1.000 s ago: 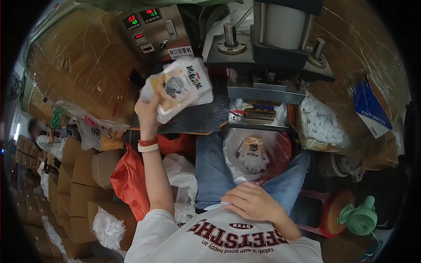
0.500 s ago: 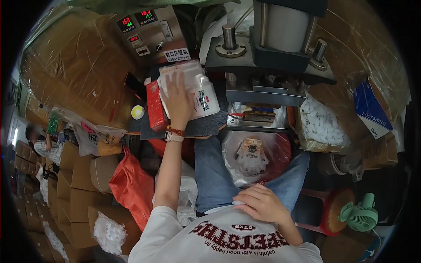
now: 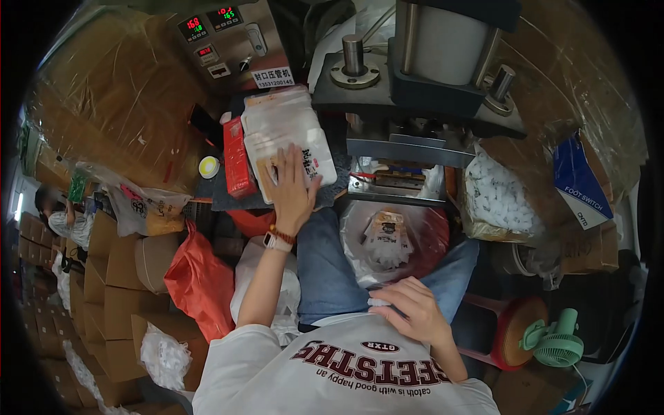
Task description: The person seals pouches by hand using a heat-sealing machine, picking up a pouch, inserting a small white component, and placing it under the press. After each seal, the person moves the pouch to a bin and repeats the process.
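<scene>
My left hand (image 3: pixel 292 197) lies with its fingers stretched out on the near edge of a stack of printed plastic pouches (image 3: pixel 283 117). The pouches are whitish and fanned over a dark work surface (image 3: pixel 232 200). Close by on their left is a red packet (image 3: pixel 237 162). My right hand (image 3: pixel 413 310) is held over my lap, its thumb and fingers pinched on a small white piece (image 3: pixel 377 302); its exact kind cannot be made out. Between my knees sits a plastic-lined container (image 3: pixel 353 235) with several printed pouches (image 3: pixel 389 238) in it.
A press machine (image 3: pixel 443 104) with metal posts stands ahead. Its control box (image 3: pixel 235 41) shows lit digits. On the right are a box of small white pieces (image 3: pixel 499 197), a blue-and-white foot switch box (image 3: pixel 584 176) and a green fan (image 3: pixel 559 339). Cardboard boxes (image 3: pixel 124 304) fill the left.
My left hand has slid from the middle of the pouch stack toward me, to its near edge. My right hand stays over my lap with the white piece. The whole view has shifted slightly.
</scene>
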A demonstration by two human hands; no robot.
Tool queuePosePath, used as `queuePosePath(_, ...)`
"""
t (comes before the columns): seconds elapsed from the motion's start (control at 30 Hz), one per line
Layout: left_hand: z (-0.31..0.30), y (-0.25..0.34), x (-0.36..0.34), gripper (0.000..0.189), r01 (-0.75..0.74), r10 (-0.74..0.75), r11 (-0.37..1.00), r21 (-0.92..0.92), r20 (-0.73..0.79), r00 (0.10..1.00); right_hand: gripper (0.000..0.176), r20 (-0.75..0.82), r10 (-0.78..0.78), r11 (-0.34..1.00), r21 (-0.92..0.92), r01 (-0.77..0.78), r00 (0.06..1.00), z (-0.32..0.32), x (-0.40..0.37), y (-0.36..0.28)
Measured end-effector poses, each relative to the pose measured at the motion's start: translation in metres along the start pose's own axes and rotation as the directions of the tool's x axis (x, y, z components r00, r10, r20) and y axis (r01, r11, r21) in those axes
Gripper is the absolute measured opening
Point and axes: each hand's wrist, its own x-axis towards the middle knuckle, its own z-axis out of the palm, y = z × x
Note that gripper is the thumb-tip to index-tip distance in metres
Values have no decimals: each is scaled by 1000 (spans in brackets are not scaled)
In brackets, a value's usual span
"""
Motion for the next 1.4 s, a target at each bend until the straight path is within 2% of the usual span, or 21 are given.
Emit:
queuePosePath(0.07,-10,11,-36,56,-85,130,982,-169,282,951,24,-53,95,995,36,-93,994,3,-2,2)
queuePosePath(0.17,-8,6,-69,50,-75,155,955,-286,268,951,24,-91,281,949,174,-263,955,26,-6,20)
queuePosePath(0.3,-23,5,-55,42,-7,108,934,-358,263,959,27,84,468,836,281,-472,880,42,-3,50)
queuePosePath(0.37,-41,13,-46,35,128,14,889,-439,307,952,29,-256,307,947,178,-268,916,18,18,37)
queuePosePath(0.43,-61,26,-41,31,369,-171,650,-665,344,923,33,-459,11,978,-180,-106,888,-9,36,32)
queuePosePath(0.47,-71,34,-37,34,244,-105,701,-670,240,965,34,-484,-49,951,-291,-108,874,-22,43,25)
queuePosePath(0.53,-82,49,-36,36,159,-48,721,-674,180,982,34,-474,-97,923,-371,-99,875,-26,55,30)
queuePosePath(0.6,-93,60,-31,39,-5,56,760,-650,57,997,34,-262,-176,843,-538,7,949,-23,68,40)
queuePosePath(0.77,-105,70,-18,37,-146,220,689,-710,13,975,34,-46,-174,927,-345,148,984,-45,75,45)
queuePosePath(0.83,-100,75,-22,35,36,233,459,-888,160,959,39,15,-115,989,-97,116,993,-56,72,52)
queuePosePath(0.9,-74,92,-34,19,119,171,423,-898,209,963,42,-35,47,990,-131,-51,998,-48,70,66)
queuePosePath(0.93,-53,94,-46,11,421,157,459,-783,537,829,46,-90,196,966,-154,-208,976,-42,69,75)
queuePosePath(0.97,-41,98,-50,12,661,129,490,-569,797,590,48,-192,179,948,-230,-222,965,-41,65,85)
queuePosePath(1.0,-38,106,-44,12,659,124,494,-567,796,592,46,-263,246,939,-173,-297,933,-51,64,85)
queuePosePath(1.03,-36,117,-37,18,803,53,163,-573,818,573,44,-326,314,925,-108,-366,891,-65,63,82)
queuePosePath(1.07,-34,122,-33,26,833,-3,-194,-517,850,527,37,-427,321,915,-90,-393,845,-77,59,83)
queuePosePath(1.1,-21,122,-29,24,848,25,-279,-450,880,475,34,-484,363,864,-147,-482,796,-91,58,81)
queuePosePath(1.2,-10,126,-3,22,788,45,-416,-453,856,515,23,-575,334,734,-339,-589,747,-111,52,115)
queuePosePath(1.27,-6,126,-2,19,733,41,-469,-493,817,576,21,-455,290,386,-749,-538,842,-106,38,159)
queuePosePath(1.33,-5,126,1,22,801,59,-448,-398,880,471,20,-464,321,466,-682,-565,825,-105,39,160)
queuePosePath(1.4,-5,118,-2,26,809,69,-386,-444,860,505,19,-462,363,541,-602,-587,809,-104,36,158)
